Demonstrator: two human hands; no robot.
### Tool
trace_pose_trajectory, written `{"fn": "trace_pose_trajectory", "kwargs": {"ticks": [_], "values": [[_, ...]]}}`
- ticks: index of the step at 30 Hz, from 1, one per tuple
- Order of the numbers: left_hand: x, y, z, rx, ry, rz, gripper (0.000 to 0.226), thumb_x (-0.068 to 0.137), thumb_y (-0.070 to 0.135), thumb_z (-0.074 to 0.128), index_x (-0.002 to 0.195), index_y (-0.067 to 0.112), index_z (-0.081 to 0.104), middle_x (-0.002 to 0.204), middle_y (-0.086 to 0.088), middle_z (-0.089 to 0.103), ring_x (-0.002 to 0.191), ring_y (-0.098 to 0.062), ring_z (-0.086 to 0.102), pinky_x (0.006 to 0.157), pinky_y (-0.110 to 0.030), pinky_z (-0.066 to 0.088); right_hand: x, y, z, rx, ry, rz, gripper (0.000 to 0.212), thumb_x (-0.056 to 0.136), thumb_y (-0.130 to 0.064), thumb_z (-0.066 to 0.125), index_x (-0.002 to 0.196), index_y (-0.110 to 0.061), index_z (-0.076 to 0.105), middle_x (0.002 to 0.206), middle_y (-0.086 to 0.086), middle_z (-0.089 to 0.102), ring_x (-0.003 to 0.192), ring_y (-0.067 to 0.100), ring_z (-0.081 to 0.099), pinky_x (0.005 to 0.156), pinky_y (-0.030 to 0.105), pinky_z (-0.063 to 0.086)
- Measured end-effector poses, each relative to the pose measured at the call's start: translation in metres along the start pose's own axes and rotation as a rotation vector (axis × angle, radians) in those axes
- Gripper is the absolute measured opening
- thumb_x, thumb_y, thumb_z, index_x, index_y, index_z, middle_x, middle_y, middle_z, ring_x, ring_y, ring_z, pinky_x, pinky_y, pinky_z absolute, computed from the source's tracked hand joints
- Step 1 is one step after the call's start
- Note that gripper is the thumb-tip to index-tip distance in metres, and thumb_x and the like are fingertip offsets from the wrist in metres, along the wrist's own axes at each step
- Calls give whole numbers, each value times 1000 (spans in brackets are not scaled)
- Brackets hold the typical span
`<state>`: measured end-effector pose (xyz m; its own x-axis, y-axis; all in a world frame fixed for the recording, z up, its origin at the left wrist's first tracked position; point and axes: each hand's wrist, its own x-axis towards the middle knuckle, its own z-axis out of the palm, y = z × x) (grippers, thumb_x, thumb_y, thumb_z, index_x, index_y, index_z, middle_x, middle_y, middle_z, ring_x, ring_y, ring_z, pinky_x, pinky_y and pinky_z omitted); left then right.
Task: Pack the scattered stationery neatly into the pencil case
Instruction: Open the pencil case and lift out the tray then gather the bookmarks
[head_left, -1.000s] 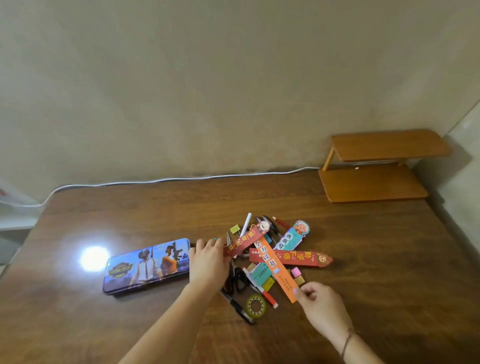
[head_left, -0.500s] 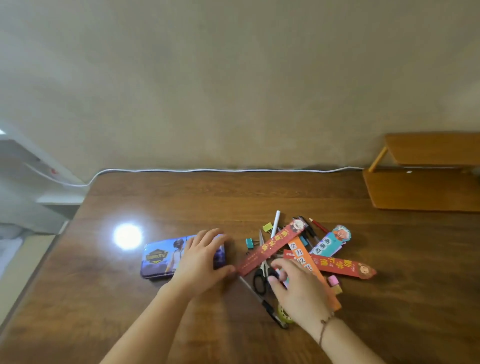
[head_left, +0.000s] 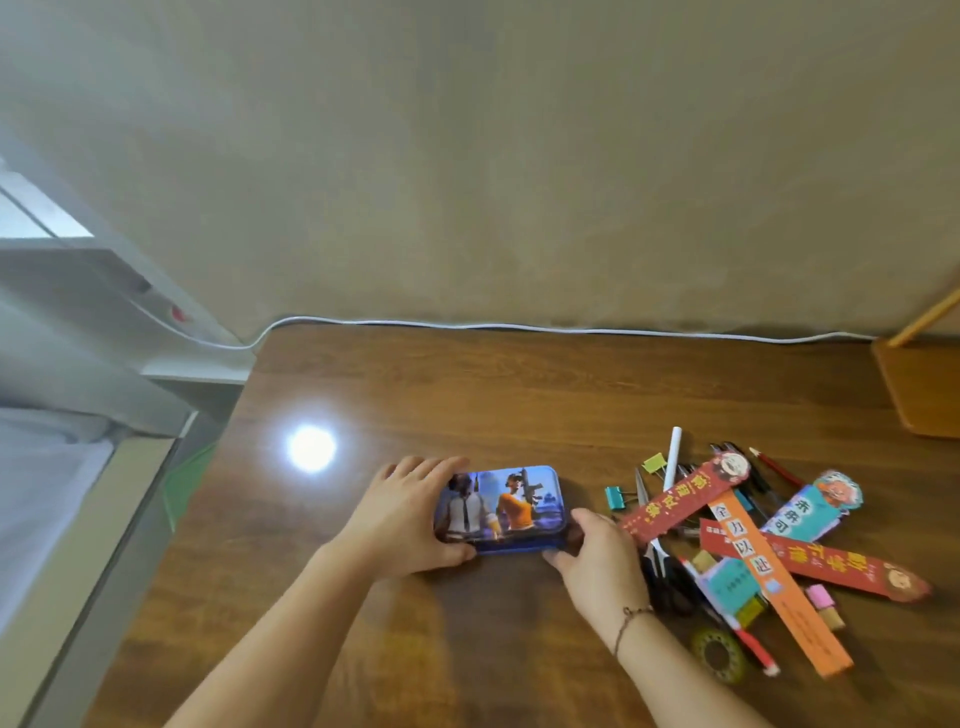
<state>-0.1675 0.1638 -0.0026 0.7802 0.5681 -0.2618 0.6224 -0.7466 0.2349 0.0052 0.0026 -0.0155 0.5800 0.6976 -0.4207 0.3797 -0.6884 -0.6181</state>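
Observation:
A blue tin pencil case with game figures printed on its closed lid lies on the wooden table. My left hand grips its left end and my right hand grips its right end. Right of the case lies a heap of stationery: red bookmarks, an orange ruler-like strip, a blue bookmark, scissors, a white pen, binder clips, a red pencil and a tape roll.
A white cable runs along the table's back edge by the wall. A wooden stand sits at the far right. A lamp's glare shines on the tabletop. The table's left edge drops beside a bed.
My right hand left the stationery heap and moved left onto the pencil case's right end. My left hand shifted to the case's left end. The view swung to the left.

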Motion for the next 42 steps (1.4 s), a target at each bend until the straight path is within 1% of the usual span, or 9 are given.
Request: {"fn": "trace_pose_trajectory", "kwargs": {"ticks": [3, 8, 13, 17, 22, 28, 35, 38, 42], "values": [[10, -20, -27, -310, -81, -52, 70, 75, 63, 67, 136, 38, 44, 120, 19, 62, 108, -6, 58, 91, -27, 49, -1, -1, 2, 1, 1, 16, 25, 82, -25, 71, 105, -24, 63, 96, -11, 57, 89, 7, 54, 76, 21, 46], [43, -55, -36, -492, 117, -141, 22, 91, 29, 66, 113, 27, 66, 107, 15, 66, 99, -2, 59, 83, -17, 45, 1, -5, 4, -72, -33, 8, 31, 82, -20, 71, 111, -28, 63, 97, -15, 56, 90, 2, 54, 70, 14, 45], [69, -71, -8, -585, 244, -215, 31, 88, 0, 59, 112, 15, 69, 107, 1, 68, 105, -18, 61, 90, -27, 46, 16, -19, 0, -51, 53, 13, 19, 85, -14, 62, 103, -20, 66, 80, -17, 58, 72, 0, 56, 57, 12, 45], [82, -74, 5, -520, 280, -201, 30, 82, -2, 63, 105, 15, 72, 97, 8, 65, 104, -23, 57, 87, -28, 41, 31, -33, 3, -169, 134, 42, 13, 86, -27, 67, 77, -19, 61, 63, -5, 61, 58, 7, 58, 49, 24, 48], [72, -84, 16, -255, 413, 17, 25, 79, 15, 59, 100, 23, 70, 104, 2, 63, 94, -25, 52, 81, -38, 44, 34, -40, 8, -249, 153, 83, 19, 90, -24, 61, 73, -15, 59, 62, -2, 58, 58, 5, 51, 44, 17, 34], [46, -77, 18, -180, 104, 329, 17, 86, 35, 60, 97, 26, 69, 88, 11, 68, 80, -15, 62, 66, -28, 50, 33, -52, 13, -345, 149, 88, 26, 93, -22, 54, 69, -18, 47, 62, -3, 52, 51, 5, 47, 42, 17, 30], [53, -74, 17, -17, 303, 205, 29, 83, 35, 43, 76, 28, 70, 66, 7, 68, 57, -19, 64, 40, -28, 46, 50, -73, 14, -436, 136, 87, 20, 94, -18, 51, 75, -14, 46, 66, 0, 51, 49, 9, 42, 41, 21, 27], [60, -70, 7, 61, 305, 128, 7, 73, 21, 62, 66, 22, 64, 49, 2, 59, 41, -23, 55, 34, -20, 30, 63, -87, 12, -472, 128, 97, 16, 94, -15, 48, 78, -13, 45, 75, 5, 55, 52, 13, 43, 42, 24, 29], [63, -66, 4, 50, 378, 38, 30, 54, 5, 81, 68, 20, 59, 47, 3, 56, 34, -24, 47, 42, -16, 10, 72, -97, 9, -451, 156, 85, 13, 95, -15, 46, 81, -12, 45, 77, 6, 54, 52, 15, 42, 42, 25, 27]]}}
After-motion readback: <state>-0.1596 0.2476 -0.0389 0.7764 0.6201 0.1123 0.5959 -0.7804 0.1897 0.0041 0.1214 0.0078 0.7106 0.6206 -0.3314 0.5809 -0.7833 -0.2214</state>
